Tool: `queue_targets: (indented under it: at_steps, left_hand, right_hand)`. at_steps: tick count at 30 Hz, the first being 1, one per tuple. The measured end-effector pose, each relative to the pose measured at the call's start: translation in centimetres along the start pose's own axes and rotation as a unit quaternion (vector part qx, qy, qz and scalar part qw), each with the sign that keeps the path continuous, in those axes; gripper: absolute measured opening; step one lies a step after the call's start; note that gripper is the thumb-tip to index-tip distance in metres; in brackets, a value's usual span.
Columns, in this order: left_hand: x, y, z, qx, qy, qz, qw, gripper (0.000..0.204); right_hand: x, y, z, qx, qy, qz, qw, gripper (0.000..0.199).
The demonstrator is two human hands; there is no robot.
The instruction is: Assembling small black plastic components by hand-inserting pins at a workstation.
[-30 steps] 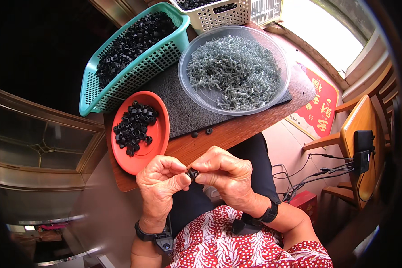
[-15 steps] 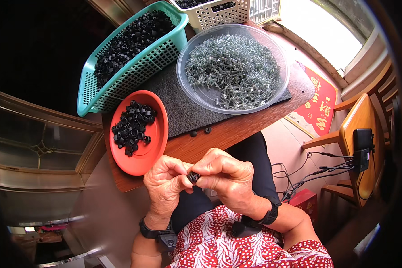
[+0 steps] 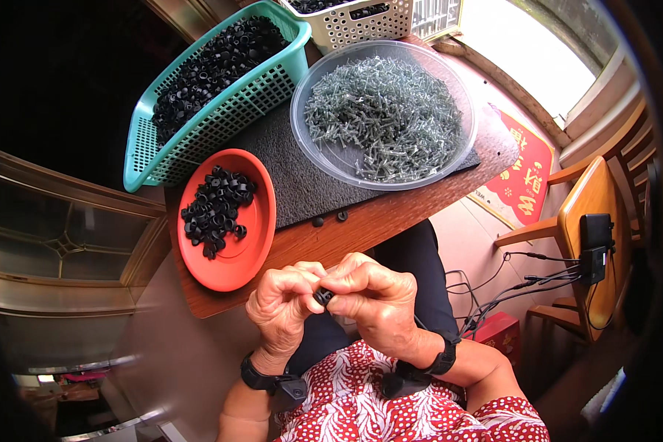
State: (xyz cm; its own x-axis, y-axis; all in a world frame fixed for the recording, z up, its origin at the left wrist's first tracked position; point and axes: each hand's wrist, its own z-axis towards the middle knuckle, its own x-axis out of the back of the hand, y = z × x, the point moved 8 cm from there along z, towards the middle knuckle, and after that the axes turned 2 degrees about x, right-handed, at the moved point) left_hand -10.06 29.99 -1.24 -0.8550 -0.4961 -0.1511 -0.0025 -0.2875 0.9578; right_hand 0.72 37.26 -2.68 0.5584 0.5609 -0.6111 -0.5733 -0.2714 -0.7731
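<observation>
the left grip (image 3: 281,306) has drawn in toward the right grip (image 3: 372,298), its curled fingers now bunched closer to the right fingertips. the small black piece (image 3: 323,296) between the two sits slightly lower and seems to have turned, though the fingers cover much of it. below the left grip, the wristband (image 3: 258,379) has shifted inward with its dark box (image 3: 290,394), and the left forearm (image 3: 244,418) slants more.

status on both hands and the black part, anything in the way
Left hand, right hand: both pinching black part. Part partly hidden by fingers. No obstruction seen at hands; red plate beyond left hand.
</observation>
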Motion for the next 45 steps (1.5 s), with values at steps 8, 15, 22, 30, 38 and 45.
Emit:
queue_targets:
  at_steps: [8,15,22,30,38,45]
  left_hand:
    - [-0.6,1.3,-0.1,0.001,0.023,-0.017,1.000,0.029]
    - [-0.9,1.1,0.1,0.025,0.012,-0.093,0.995,0.031]
    - [-1.1,0.3,0.2,0.043,0.007,-0.086,0.995,0.037]
    - [-0.9,-0.4,-0.1,0.021,-0.003,-0.073,0.997,0.040]
    - [-1.2,-0.5,0.1,0.011,-0.010,-0.040,0.999,0.038]
    - [-0.7,0.5,-0.6,0.025,-0.004,-0.059,0.998,0.036]
  right_hand:
    - [-0.8,-1.8,0.3,0.062,-0.039,-0.079,0.994,0.018]
    - [-1.0,-2.1,0.3,0.059,-0.035,-0.062,0.996,0.019]
    - [-0.8,-1.8,0.1,0.047,-0.024,-0.029,0.998,0.019]
    - [-0.5,-1.2,-0.4,0.042,-0.018,-0.029,0.999,0.019]
    - [0.1,-0.7,-0.4,0.023,0.012,-0.045,0.999,0.018]
    - [-0.8,-1.3,-0.2,0.045,-0.052,-0.061,0.996,0.019]
